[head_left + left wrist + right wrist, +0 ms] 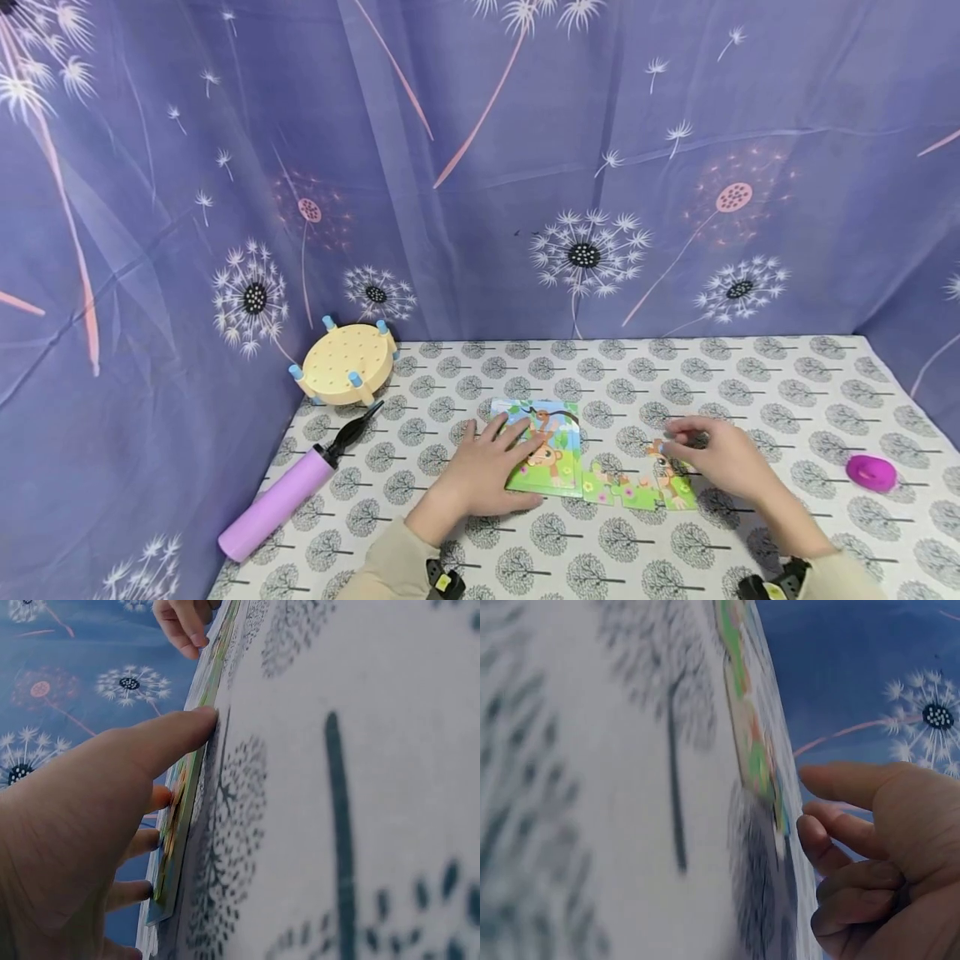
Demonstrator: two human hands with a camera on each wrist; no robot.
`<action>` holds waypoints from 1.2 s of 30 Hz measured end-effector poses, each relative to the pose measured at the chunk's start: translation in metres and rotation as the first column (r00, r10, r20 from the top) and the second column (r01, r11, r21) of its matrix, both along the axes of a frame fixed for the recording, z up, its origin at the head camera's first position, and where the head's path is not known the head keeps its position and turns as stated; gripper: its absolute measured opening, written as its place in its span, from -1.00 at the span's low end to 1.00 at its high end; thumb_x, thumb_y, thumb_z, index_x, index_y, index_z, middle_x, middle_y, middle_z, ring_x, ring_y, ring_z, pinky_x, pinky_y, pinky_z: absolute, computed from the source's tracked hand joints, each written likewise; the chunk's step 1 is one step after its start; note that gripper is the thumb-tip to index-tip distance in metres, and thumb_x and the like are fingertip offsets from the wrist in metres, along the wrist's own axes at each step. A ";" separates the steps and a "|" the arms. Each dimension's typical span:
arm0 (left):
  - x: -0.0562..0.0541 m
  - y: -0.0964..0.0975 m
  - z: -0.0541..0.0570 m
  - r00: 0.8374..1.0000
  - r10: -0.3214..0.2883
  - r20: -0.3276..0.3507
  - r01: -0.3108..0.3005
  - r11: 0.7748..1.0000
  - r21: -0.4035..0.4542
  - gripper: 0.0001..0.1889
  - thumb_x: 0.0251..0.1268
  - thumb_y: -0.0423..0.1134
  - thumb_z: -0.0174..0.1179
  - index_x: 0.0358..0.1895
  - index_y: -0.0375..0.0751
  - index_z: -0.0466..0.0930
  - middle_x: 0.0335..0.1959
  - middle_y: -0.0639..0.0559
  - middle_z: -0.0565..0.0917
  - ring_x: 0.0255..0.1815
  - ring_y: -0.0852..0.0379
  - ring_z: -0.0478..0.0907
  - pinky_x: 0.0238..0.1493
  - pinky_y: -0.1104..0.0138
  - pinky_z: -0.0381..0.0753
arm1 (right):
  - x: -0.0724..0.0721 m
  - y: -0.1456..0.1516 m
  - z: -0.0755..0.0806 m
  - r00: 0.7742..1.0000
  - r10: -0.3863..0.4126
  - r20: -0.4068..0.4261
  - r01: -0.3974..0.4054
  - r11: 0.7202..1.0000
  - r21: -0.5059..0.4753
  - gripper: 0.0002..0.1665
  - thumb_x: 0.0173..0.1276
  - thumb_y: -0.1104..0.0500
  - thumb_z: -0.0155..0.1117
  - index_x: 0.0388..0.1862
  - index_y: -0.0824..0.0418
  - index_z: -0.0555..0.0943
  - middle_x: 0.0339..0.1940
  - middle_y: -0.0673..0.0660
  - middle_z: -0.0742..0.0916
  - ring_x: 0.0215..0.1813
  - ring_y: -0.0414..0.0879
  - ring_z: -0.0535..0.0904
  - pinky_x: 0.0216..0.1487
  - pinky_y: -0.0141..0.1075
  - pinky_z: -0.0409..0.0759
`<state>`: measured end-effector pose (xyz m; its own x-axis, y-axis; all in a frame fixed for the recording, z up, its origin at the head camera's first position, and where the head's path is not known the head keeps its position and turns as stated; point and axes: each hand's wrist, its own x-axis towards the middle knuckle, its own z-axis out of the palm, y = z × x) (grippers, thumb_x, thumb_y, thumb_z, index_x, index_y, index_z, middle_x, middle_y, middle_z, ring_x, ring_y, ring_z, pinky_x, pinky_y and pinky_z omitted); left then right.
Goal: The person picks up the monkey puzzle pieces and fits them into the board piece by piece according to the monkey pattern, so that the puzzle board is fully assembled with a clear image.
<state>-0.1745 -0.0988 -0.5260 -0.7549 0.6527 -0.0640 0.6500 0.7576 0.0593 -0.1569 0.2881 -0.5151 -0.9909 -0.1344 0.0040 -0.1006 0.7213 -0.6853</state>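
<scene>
My left hand (487, 471) rests with spread fingers on a jigsaw puzzle board (558, 479) printed with a brown monkey on green grass. In the left wrist view its thumb (176, 735) lies along the board's near edge. To the right of the board, several jigsaw puzzle pieces (637, 493) form a row of green grass, pink flowers and monkey parts. Close over the right end of that row is my right hand (720, 454). The right wrist view shows its thumb (847, 782) apart from the bent fingers (821, 840), with nothing visible between them.
A purple hand pump (277, 504) with a black nozzle lies at the left. Behind it, a pale yellow round pegged stand (345, 362) with blue tips leans by the curtain (480, 208). A magenta object (872, 473) sits on the tree-print cloth (570, 542) at the right.
</scene>
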 end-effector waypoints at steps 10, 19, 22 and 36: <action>-0.003 0.003 0.003 1.000 -0.005 -0.010 0.005 1.000 -0.007 -0.07 0.33 0.60 -0.10 0.69 0.30 0.05 0.71 0.16 0.03 0.65 -0.21 0.04 0.42 -0.40 0.20 | 0.006 0.013 0.002 0.998 0.069 0.005 -0.069 0.993 0.097 -0.17 0.07 -0.24 0.65 0.17 0.26 0.68 -0.19 0.00 0.67 -0.24 -0.15 0.55 -0.20 -0.27 0.59; -0.004 0.004 0.004 1.000 -0.011 -0.009 0.011 1.000 -0.004 -0.06 0.33 0.58 -0.07 0.69 0.26 0.06 0.69 0.19 0.07 0.64 -0.24 0.06 0.41 -0.40 0.22 | 0.003 0.012 0.000 0.998 0.041 0.040 -0.046 0.991 0.126 -0.21 0.02 -0.24 0.67 0.08 0.23 0.68 -0.21 0.00 0.64 -0.22 -0.12 0.52 -0.14 -0.18 0.55; -0.004 0.004 0.005 1.000 -0.007 -0.001 0.007 1.000 -0.003 -0.06 0.32 0.58 -0.07 0.69 0.26 0.07 0.69 0.19 0.08 0.64 -0.24 0.06 0.41 -0.40 0.22 | 0.003 0.013 0.001 0.998 0.046 0.041 -0.051 0.990 0.131 -0.25 0.04 -0.24 0.66 0.04 0.22 0.68 -0.20 0.01 0.64 -0.21 -0.11 0.52 -0.14 -0.18 0.55; -0.005 0.004 0.002 1.000 -0.002 0.020 0.001 1.000 0.012 -0.06 0.31 0.57 -0.02 0.68 0.26 0.11 0.69 0.19 0.09 0.64 -0.26 0.06 0.37 -0.45 0.23 | 0.004 0.015 0.005 0.991 0.120 0.056 -0.125 0.987 0.102 -0.40 0.11 -0.09 0.65 -0.01 0.23 0.65 -0.21 0.02 0.63 -0.16 -0.10 0.52 -0.11 -0.21 0.61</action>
<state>-0.1792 -0.0944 -0.5236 -0.7526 0.6546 -0.0714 0.6497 0.7558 0.0815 -0.1525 0.3031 -0.5097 -0.9656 -0.2517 -0.0650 -0.1604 0.7736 -0.6131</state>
